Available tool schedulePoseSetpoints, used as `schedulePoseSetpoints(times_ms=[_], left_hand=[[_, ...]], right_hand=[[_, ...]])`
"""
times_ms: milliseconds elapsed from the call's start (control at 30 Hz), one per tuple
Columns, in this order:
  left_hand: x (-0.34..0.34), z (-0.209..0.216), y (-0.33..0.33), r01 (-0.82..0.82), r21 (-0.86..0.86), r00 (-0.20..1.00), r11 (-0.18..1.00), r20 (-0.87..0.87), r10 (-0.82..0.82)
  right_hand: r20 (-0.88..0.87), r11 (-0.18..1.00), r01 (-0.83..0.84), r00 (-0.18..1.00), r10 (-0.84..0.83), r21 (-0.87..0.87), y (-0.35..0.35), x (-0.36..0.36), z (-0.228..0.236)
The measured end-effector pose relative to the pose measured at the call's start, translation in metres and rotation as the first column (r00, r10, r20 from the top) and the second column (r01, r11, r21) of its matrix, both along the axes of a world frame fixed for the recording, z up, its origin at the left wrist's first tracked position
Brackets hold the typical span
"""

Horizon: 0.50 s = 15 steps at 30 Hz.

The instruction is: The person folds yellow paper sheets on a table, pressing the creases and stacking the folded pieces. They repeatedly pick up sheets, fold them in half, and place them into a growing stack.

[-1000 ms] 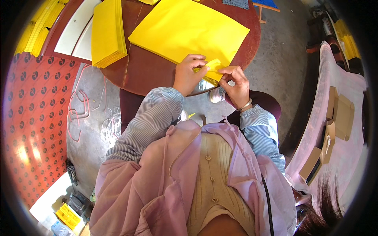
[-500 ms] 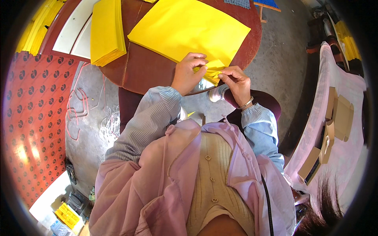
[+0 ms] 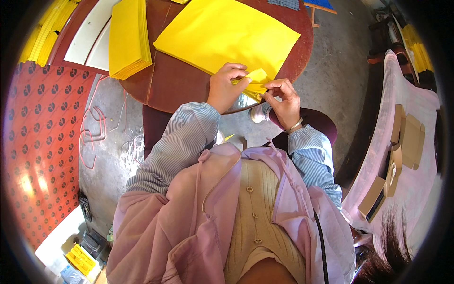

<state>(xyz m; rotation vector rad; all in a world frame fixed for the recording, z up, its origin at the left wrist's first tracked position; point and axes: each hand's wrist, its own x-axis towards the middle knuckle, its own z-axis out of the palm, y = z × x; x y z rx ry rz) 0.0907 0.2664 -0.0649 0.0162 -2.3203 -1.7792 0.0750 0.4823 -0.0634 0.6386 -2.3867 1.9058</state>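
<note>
A broad stack of flat yellow sheets [image 3: 227, 35] lies on the round red-brown table [image 3: 177, 87]; whether they are cloth or paper I cannot tell. At its near corner, by the table edge, some yellow material is bunched up into a small folded flap [image 3: 257, 75]. My left hand [image 3: 227, 89] pinches this flap from the left, thumb and fingers closed on it. From the right, my right hand [image 3: 284, 102] grips the same folds between thumb and bent fingers. Several layers fan out below the flap, partly hidden by the fingers.
Left of the stack stands a narrow pile of folded yellow pieces [image 3: 128, 42]. Loose cords [image 3: 97, 128] lie on the concrete floor beside a red patterned panel [image 3: 45, 151]. On the right, opened cardboard boxes [image 3: 410, 142] rest on a pink cloth [image 3: 378, 156].
The yellow flap between my hands has risen and spread a little. My right fingers have shifted slightly at the folds. My left hand has barely moved.
</note>
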Motion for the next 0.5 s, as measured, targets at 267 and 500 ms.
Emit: schedulePoseSetpoints(times_ms=[267,500], left_hand=[[-0.001,0.002,-0.002,0.029,0.056,0.999,0.998,0.035,-0.031],[-0.001,0.002,-0.002,0.029,0.057,0.998,0.998,0.046,-0.032]], right_hand=[[-0.026,0.999,-0.035,0.999,0.036,0.027,0.001,-0.003,0.006],[-0.052,0.993,-0.057,0.997,0.063,0.105,0.004,-0.005,0.014]])
